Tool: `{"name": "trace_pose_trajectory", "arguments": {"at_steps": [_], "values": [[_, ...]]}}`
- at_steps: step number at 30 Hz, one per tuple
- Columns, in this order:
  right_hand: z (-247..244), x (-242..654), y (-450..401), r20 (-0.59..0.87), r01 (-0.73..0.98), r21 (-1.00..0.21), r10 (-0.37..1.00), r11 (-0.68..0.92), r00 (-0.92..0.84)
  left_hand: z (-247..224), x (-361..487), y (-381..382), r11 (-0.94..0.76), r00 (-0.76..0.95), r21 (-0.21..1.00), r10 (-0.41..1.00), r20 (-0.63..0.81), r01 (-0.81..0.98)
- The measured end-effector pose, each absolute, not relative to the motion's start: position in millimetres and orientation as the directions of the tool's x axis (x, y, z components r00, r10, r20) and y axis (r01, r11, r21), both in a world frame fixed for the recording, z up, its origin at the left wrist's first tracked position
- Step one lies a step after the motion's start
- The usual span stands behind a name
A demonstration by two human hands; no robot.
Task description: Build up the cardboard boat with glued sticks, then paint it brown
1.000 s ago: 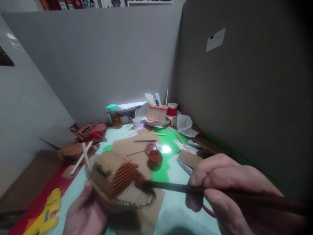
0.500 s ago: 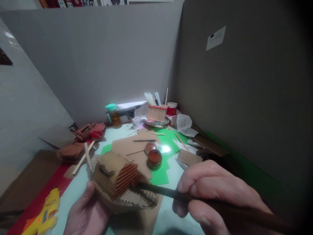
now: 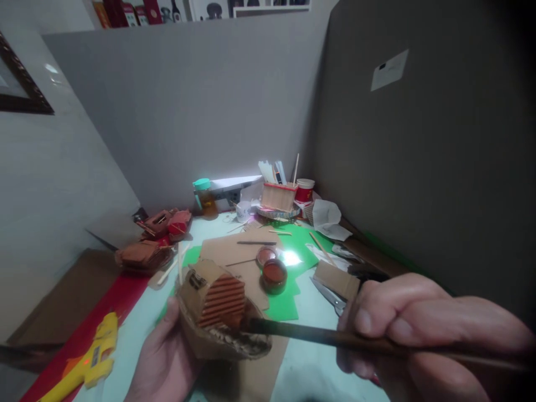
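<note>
A small cardboard model [image 3: 196,301] rests in my left hand [image 3: 167,357], its thumb on the near left side and the other fingers hidden beneath. One ridged wall of the model is coated reddish brown, while the rest is plain cardboard. My right hand [image 3: 402,329] pinches a long dark brush [image 3: 301,331]. The brush's tip touches the lower edge of the ridged wall. Beyond the model stands an open round jar of reddish-brown paint [image 3: 274,273], with its lid [image 3: 267,256] just behind.
A yellow glue gun [image 3: 98,354] lies at the lower left. Brown-red cardboard pieces [image 3: 144,254] sit at the back left. Scissors [image 3: 329,296] lie right of the jar. A bottle [image 3: 206,201] and a wooden box [image 3: 279,196] stand at the back.
The view has shifted, so the surroundings appear further right. The model is turned, showing its ridged wall more squarely. My right hand appears further right, with the brush still against the wall.
</note>
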State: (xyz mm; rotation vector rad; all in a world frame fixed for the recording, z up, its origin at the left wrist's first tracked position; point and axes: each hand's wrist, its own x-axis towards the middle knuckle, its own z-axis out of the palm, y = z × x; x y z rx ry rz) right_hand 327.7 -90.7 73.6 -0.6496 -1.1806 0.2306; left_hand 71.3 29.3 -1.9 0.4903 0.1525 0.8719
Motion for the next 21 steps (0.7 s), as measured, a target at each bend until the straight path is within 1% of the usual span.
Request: {"name": "trace_pose_trajectory", "arguments": {"at_steps": [2,3,6,9,13,15,18,21], "values": [[76,323,-87,0.782,0.190,-0.577,0.471,0.794,0.408,-3,71,28,0.539,0.610,0.498,0.792,-0.026,-0.679],[76,321,-86,0.785,0.213,-0.576,0.461,0.789,0.414,-3,72,28,0.543,0.604,0.502,0.795,-0.049,-0.673],[71,320,-84,0.801,0.298,-0.568,0.434,0.767,0.412,-3,74,26,0.560,0.615,0.490,0.786,-0.059,-0.668],[63,324,-86,0.803,0.324,-0.583,0.465,0.745,0.374,-2,78,23,0.561,0.603,0.492,0.793,-0.088,-0.666],[61,328,-87,0.794,0.326,-0.608,0.544,0.724,0.272,-1,80,23,0.523,0.515,0.582,0.834,-0.198,-0.622],[65,326,-85,0.804,0.363,-0.594,0.537,0.718,0.253,0,80,23,0.507,0.477,0.607,0.849,-0.229,-0.612],[72,322,-82,0.807,0.393,-0.589,0.542,0.707,0.235,2,77,25,0.487,0.453,0.594,0.864,-0.220,-0.640],[73,326,-83,0.802,0.389,-0.596,0.548,0.702,0.238,3,71,26,0.438,0.437,0.566,0.887,-0.146,-0.699]]}}
